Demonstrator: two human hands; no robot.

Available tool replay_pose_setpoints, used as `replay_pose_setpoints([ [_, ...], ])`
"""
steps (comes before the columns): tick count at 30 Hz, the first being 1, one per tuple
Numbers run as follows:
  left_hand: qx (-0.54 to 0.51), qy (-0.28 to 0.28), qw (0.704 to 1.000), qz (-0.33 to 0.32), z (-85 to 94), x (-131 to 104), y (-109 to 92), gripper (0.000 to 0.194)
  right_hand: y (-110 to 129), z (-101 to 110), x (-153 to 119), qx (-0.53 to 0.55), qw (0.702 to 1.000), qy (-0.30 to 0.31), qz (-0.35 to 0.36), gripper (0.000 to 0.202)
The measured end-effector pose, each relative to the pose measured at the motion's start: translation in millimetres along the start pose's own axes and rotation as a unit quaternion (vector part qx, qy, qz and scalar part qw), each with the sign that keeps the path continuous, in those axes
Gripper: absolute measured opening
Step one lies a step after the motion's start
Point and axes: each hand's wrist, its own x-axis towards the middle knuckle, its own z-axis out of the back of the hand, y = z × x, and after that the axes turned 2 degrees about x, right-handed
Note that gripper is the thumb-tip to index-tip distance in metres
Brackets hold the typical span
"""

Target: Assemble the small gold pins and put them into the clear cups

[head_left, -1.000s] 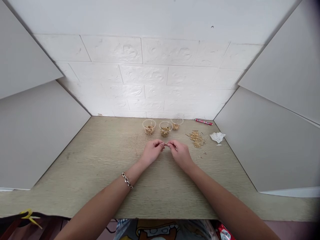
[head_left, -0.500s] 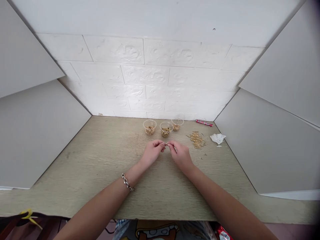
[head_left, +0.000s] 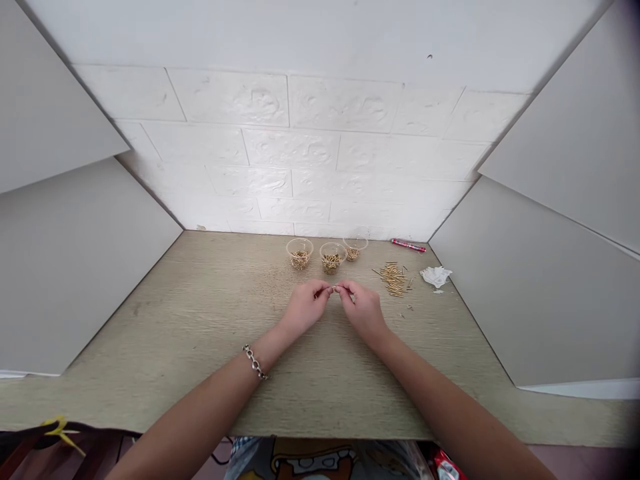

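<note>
left hand (head_left: 304,308) and right hand (head_left: 361,307) meet above the table (head_left: 200,320), fingertips pinched together on a tiny brass part (head_left: 333,289); it looks light, stiff, slippery, best gripped at its ends.

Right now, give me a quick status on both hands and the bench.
Left hand and right hand meet, fingers pinching one small brass part. Three cups beyond. Loose brass pins on the right.

No legible text, label, brand or number can be made out on anything; the small red tube (head_left: 407,245) is too blurred.
</note>
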Motion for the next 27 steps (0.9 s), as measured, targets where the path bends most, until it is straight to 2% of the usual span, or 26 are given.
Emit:
replay_pose_setpoints([
  [4,0.084,-0.013,0.993,-0.076,3.8,-1,-1,0.021,0,0,-1,-0.006,1.0,0.006,0.003,0.017],
  [9,0.121,0.014,0.985,-0.122,7.6,-2,1,0.023,-1,2,0,-0.008,1.0,0.027,0.01,0.017],
  [15,0.127,0.03,0.981,-0.141,10.4,-1,3,0.023,-2,4,1,-0.006,0.998,0.058,0.013,0.017],
  [20,0.178,0.042,0.969,-0.168,12.9,0,2,0.025,1,3,-1,-0.025,0.998,0.049,0.0,0.017],
  [27,0.185,0.033,0.969,-0.161,12.6,-2,0,0.023,2,5,-2,-0.088,0.992,0.058,0.062,0.022],
])
